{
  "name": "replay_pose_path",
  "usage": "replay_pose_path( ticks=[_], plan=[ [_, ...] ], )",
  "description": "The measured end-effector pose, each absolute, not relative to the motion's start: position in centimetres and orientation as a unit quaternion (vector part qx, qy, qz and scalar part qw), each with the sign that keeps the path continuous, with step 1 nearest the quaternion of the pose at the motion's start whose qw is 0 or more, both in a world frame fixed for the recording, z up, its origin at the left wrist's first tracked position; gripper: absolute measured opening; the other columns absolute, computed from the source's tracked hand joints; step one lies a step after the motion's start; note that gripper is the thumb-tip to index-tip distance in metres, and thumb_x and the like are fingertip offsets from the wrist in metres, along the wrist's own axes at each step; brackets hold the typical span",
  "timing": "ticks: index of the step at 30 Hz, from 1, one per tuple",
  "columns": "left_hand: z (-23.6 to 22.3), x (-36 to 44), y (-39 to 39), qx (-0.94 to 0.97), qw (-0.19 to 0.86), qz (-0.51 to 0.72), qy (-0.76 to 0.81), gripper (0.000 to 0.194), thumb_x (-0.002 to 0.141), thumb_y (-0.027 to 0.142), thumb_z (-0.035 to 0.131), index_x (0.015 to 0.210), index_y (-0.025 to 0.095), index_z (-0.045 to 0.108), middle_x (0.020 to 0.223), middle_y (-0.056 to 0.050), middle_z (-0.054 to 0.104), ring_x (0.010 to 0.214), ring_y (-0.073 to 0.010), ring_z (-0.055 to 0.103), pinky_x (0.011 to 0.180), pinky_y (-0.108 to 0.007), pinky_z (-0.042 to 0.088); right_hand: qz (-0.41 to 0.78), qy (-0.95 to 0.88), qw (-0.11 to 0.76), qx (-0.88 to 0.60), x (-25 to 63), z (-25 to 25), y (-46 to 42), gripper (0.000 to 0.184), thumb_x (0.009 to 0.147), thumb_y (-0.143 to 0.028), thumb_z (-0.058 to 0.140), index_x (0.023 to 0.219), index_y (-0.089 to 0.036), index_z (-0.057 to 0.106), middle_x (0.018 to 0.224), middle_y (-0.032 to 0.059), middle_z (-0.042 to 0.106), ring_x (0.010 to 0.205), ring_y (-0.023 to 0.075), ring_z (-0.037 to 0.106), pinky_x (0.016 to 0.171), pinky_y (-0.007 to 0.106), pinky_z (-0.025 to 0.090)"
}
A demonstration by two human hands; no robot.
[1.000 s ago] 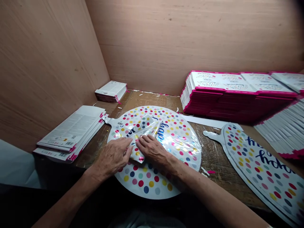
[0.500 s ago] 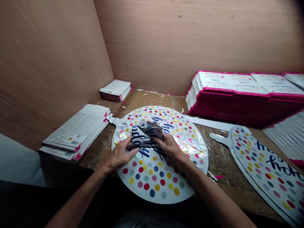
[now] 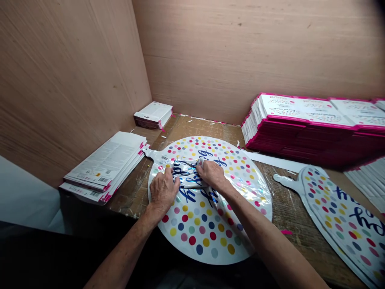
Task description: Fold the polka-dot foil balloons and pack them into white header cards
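A round white foil balloon (image 3: 207, 237) with coloured dots and dark blue lettering lies flat in front of me, its narrow neck pointing to the upper left. My left hand (image 3: 164, 186) is closed, fingers curled on the foil at the left part of the lettering. Closed too, my right hand (image 3: 210, 172) pinches the foil near the balloon's middle. Between them the shiny foil is drawn into creases across the letters. Whether this is the balloon's own upper layer or a separate piece on top, I cannot tell. My fingertips are partly hidden.
More dotted foil balloons (image 3: 339, 224) overlap at the right. Stacked white printed cards (image 3: 111, 156) lie at left, with a smaller card stack (image 3: 155, 110) behind. Pink-edged packages (image 3: 300, 128) are piled at back right. A white strip (image 3: 276, 161) and paper scraps lie on the brown tabletop (image 3: 198, 125).
The foil between my hands, raised and folded over before, is now lower and stretched flatter. My right hand has moved up and turned knuckles-up. The whole view has shifted slightly.
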State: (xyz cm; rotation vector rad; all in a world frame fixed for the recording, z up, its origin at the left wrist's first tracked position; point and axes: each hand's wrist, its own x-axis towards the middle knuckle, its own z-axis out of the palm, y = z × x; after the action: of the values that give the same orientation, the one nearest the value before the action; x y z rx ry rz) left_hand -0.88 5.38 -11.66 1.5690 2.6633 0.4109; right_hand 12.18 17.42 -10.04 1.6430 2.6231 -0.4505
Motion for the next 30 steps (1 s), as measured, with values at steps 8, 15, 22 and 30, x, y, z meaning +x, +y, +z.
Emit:
replay_pose_path(
  ticks=[8, 15, 22, 30],
  plan=[
    [-11.6, -1.0, 5.9, 0.521, 0.009, 0.106, 0.847, 0.031, 0.094, 0.04, 0.051, 0.11, 0.015, 0.059, 0.096, -0.013, 0.071, 0.095, -0.0292, 0.066, 0.081, -0.036, 0.048, -0.063, 0.873, 0.047, 0.481, 10.6, -7.3, 17.7, 0.033, 0.092, -0.028, 0.053, 0.117, -0.01, 0.065, 0.118, 0.0221, 0.064, 0.111, 0.0311, 0.058, 0.087, 0.038, 0.044],
    [-12.1, -2.3, 5.2, 0.539, 0.01, 0.214, 0.815, 0.033, 0.088, 0.047, 0.057, 0.1, 0.017, 0.063, 0.099, -0.012, 0.068, 0.098, -0.0297, 0.063, 0.087, -0.04, 0.048, -0.085, 0.935, 0.068, 0.338, 9.4, -6.1, 17.6, 0.031, 0.087, -0.037, 0.067, 0.11, -0.016, 0.065, 0.118, 0.0143, 0.062, 0.107, 0.0247, 0.059, 0.083, 0.029, 0.043],
    [-11.6, -0.3, 5.6, 0.414, 0.332, 0.518, 0.671, 0.05, 0.077, 0.058, 0.062, 0.101, 0.015, 0.064, 0.083, -0.007, 0.072, 0.077, -0.0219, 0.068, 0.066, -0.03, 0.052, -0.121, 0.937, 0.059, 0.323, 13.9, -6.0, 14.0, 0.033, 0.089, -0.038, 0.065, 0.115, -0.019, 0.056, 0.11, 0.0084, 0.068, 0.098, 0.0203, 0.062, 0.072, 0.025, 0.039],
    [-9.6, -1.7, 3.2, 0.447, 0.178, 0.488, 0.728, 0.034, 0.085, 0.048, 0.058, 0.092, 0.016, 0.067, 0.085, -0.007, 0.074, 0.076, -0.0209, 0.07, 0.071, -0.03, 0.053, -0.223, 0.914, -0.046, 0.335, 17.5, -9.7, 12.1, 0.026, 0.098, -0.04, 0.046, 0.085, -0.021, 0.057, 0.082, 0.0024, 0.065, 0.073, 0.0159, 0.057, 0.063, 0.026, 0.034]
  ],
)
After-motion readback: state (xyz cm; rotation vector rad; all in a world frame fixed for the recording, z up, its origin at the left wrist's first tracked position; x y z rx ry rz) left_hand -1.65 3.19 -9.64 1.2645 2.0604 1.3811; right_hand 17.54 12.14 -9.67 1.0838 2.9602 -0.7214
